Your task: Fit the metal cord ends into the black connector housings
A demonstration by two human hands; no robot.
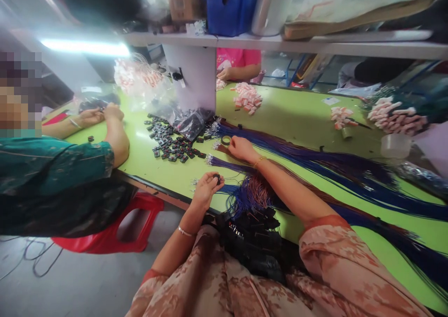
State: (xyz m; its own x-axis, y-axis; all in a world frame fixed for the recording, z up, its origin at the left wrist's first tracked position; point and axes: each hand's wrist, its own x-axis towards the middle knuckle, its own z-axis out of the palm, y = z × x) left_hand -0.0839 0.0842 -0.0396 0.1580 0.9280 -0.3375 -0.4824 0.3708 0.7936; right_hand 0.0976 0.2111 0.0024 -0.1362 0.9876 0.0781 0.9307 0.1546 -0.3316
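My left hand pinches a small black plastic connector near the table's front edge. Thin wires run from that connector to the right. Farther forward, my right hand has its fingers closed at a bundle of brown wires with metal terminals at the tips; how many strands are between the fingers is hidden. A roll of tape lies just beyond these fingertips. Beside the brown bundle lie purple wires, and blue wires pass close to my left hand. On my lap rests a heap of wired black connectors.
Loose black connectors lie left of my hands, by a plastic bag. Long dark blue wires stretch rightward. A co-worker's arm is at left, over a red stool. White-pink parts are piled behind. A shelf hangs overhead.
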